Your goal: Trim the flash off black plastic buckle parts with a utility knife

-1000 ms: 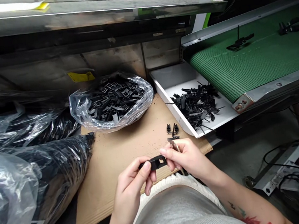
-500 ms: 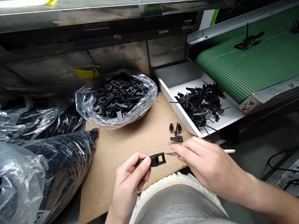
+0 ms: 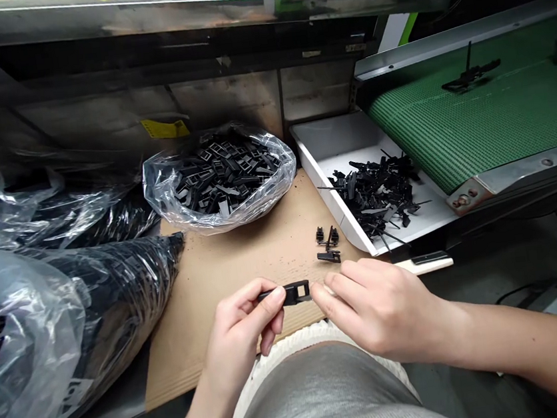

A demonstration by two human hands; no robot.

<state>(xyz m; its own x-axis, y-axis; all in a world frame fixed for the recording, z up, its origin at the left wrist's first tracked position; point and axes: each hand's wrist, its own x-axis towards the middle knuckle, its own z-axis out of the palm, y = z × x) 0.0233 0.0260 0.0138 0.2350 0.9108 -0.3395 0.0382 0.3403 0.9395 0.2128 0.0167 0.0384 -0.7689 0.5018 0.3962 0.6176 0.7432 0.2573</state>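
Note:
My left hand (image 3: 250,316) pinches a black plastic clip (image 3: 298,292) with a square opening at its right end. Close to that end, my right hand (image 3: 374,302) is closed round a white-handled tool (image 3: 430,263), whose handle with a black inlay sticks out to the right. The tool's tip is mostly hidden by my fingers. Just beyond my hands, a small black frame with parts (image 3: 328,238) and a black clip (image 3: 329,257) lie on the cardboard (image 3: 249,266).
A clear bag (image 3: 225,225) of black clips stands behind the cardboard. Filled bags (image 3: 112,295) lie at left. At right, a white tray (image 3: 324,193) holds black parts below a green conveyor (image 3: 490,121) carrying another part.
My right hand has turned, and more of the tool's handle now shows. The clip in my left hand has shifted slightly right and up. The view has moved a little.

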